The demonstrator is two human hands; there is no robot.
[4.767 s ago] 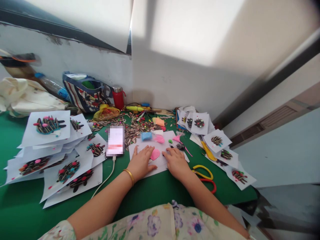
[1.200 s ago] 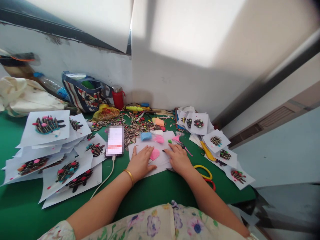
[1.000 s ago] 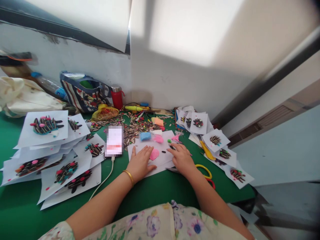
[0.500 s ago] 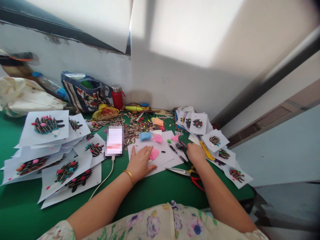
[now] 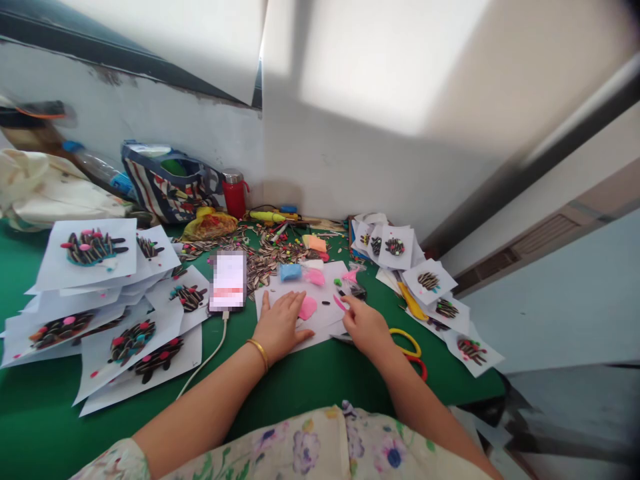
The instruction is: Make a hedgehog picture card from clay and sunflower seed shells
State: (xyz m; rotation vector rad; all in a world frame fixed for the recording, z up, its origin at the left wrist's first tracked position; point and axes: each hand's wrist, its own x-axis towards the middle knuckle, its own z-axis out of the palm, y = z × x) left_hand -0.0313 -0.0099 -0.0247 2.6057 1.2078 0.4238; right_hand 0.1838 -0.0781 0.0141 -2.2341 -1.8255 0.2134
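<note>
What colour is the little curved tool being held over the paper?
Pink. The tool shows best in the head view.

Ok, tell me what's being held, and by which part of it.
The right grip holds a pink tool by its near end, hidden from view. The left grip lies flat on the paper, holding nothing.

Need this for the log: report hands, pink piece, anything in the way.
Left hand spread on white paper, next to pink piece. Right hand, grip closed around pink tool. Small black piece lies between pink piece and pink tool.
</note>
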